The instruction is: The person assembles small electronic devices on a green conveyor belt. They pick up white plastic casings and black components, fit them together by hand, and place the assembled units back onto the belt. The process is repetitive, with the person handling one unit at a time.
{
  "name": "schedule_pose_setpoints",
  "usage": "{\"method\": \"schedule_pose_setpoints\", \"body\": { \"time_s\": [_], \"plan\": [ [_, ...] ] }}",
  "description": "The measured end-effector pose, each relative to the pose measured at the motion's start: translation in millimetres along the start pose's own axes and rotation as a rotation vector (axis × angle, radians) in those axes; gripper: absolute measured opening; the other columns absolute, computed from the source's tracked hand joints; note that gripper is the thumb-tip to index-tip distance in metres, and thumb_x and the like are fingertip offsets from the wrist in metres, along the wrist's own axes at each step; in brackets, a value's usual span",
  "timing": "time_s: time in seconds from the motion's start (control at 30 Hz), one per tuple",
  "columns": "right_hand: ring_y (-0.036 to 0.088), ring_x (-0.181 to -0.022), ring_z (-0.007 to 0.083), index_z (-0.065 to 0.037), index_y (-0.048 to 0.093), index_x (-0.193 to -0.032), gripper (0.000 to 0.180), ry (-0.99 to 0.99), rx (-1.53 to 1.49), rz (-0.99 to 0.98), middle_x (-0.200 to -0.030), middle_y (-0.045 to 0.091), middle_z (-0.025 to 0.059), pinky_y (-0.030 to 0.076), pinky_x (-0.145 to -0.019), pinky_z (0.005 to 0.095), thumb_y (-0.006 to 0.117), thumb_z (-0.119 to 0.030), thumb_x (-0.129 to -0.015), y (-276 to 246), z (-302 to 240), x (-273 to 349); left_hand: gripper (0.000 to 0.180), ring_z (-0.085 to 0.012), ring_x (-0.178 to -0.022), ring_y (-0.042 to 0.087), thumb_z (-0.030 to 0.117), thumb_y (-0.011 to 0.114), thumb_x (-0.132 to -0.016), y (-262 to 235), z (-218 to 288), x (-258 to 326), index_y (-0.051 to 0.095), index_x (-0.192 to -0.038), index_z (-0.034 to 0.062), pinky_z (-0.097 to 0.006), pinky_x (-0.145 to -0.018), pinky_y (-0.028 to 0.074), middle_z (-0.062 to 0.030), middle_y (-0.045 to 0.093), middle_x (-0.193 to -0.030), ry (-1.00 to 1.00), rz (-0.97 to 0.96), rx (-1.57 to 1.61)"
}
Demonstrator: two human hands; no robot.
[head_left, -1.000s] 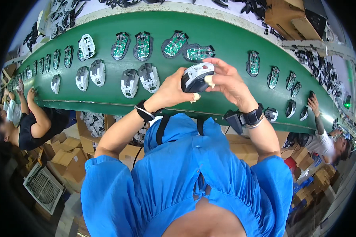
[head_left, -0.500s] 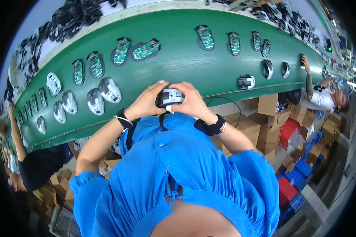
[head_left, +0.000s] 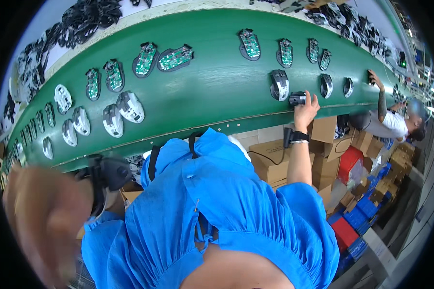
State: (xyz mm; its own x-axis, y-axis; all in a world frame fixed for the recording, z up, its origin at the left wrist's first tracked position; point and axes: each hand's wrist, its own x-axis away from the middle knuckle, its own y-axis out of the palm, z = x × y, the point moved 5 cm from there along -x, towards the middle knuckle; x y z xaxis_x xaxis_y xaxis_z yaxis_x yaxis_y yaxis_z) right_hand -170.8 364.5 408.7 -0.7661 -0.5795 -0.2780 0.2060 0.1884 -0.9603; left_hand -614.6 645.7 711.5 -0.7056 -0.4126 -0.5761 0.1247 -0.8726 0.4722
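Observation:
On the green conveyor belt (head_left: 202, 82), my right hand (head_left: 305, 114) has its fingers round the near end of a black-and-grey computer mouse (head_left: 297, 99) by the near edge. Just beyond it lies another black-and-white mouse (head_left: 279, 85), apart from the hand. My left hand (head_left: 50, 216) is off the belt at the lower left, smeared by motion, so its fingers cannot be made out. Further right along the belt sit two more mice, one of them a dark-and-white mouse (head_left: 326, 86).
Mouse bases with green circuit boards (head_left: 250, 45) line the far side, and white-and-grey mouse shells (head_left: 113, 120) lie left. Dark parts (head_left: 94, 21) are heaped beyond. Cardboard boxes (head_left: 272, 161) stand below the near edge. A co-worker's arm (head_left: 382, 96) reaches in at right.
The mouse held between both hands is gone from there; one now lies on the belt at right. My right hand moved right to the mouse beside it. My left hand swung down to the left.

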Motion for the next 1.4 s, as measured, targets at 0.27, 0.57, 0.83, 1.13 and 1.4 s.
{"method": "schedule_pose_setpoints", "body": {
  "time_s": [0.27, 0.57, 0.83, 1.13, 1.4],
  "plan": [
    [0.042, -0.125, 0.0404, -0.014, 0.060, -0.121, 0.067, -0.223, -0.326, -0.381, -0.136, 0.046, 0.0222, 0.037, -0.106, 0.0435, 0.050, 0.013, -0.060, 16.7, 49.1, -25.2, 0.016, -0.0227, -0.078, 0.060, 0.018, 0.066, -0.082, 46.2, 24.9, -5.1, 0.061, -0.092, 0.0054, -0.041, -0.085, 0.046, -0.0092, 0.064, -0.086, -0.048, -0.365, -0.053],
    [0.047, -0.117, 0.0386, -0.019, 0.044, -0.137, 0.077, -0.315, -0.170, -0.425, -0.128, 0.051, 0.0178, 0.042, -0.098, 0.0451, 0.077, -0.016, -0.067, 12.1, 43.4, -22.1, 0.011, -0.0213, -0.075, 0.062, 0.015, 0.065, -0.083, 52.3, 36.5, 1.8, 0.063, -0.089, 0.0057, -0.038, -0.078, 0.050, -0.0094, 0.065, -0.085, -0.018, -0.443, -0.031],
    [0.053, -0.107, 0.0425, -0.002, 0.044, -0.134, 0.066, 0.455, -0.199, -0.041, -0.112, 0.057, 0.0284, 0.043, -0.091, 0.0490, 0.063, -0.040, -0.083, 46.3, 42.5, -67.9, 0.007, -0.0200, -0.072, 0.063, 0.013, 0.064, -0.085, 45.9, 49.4, -0.8, 0.065, -0.087, 0.0059, -0.036, -0.073, 0.053, -0.0096, 0.066, -0.085, 0.036, -0.492, -0.021],
    [0.062, -0.097, 0.0304, -0.007, 0.060, -0.119, 0.045, -0.552, -0.682, -0.305, -0.107, 0.063, 0.0150, 0.048, -0.087, 0.0377, 0.070, -0.017, -0.077, 11.4, -322.0, -129.8, 0.010, -0.0195, -0.069, 0.062, 0.013, 0.060, -0.087, -1.0, 78.0, 33.5, 0.065, -0.082, 0.0059, -0.034, -0.067, 0.053, -0.0093, 0.064, -0.082, 0.101, -0.385, -0.074],
    [0.050, -0.113, 0.0384, -0.004, 0.056, -0.120, 0.050, -0.761, -0.543, -0.091, -0.119, 0.055, 0.0234, 0.041, -0.097, 0.0452, 0.065, -0.016, -0.073, 88.2, -506.9, -194.9, 0.018, -0.0196, -0.066, 0.060, 0.016, 0.056, -0.090, -36.5, 87.8, 65.9, 0.063, -0.078, 0.0058, -0.032, -0.062, 0.050, -0.0088, 0.062, -0.078, 0.135, -0.235, -0.104]
  ]
}}
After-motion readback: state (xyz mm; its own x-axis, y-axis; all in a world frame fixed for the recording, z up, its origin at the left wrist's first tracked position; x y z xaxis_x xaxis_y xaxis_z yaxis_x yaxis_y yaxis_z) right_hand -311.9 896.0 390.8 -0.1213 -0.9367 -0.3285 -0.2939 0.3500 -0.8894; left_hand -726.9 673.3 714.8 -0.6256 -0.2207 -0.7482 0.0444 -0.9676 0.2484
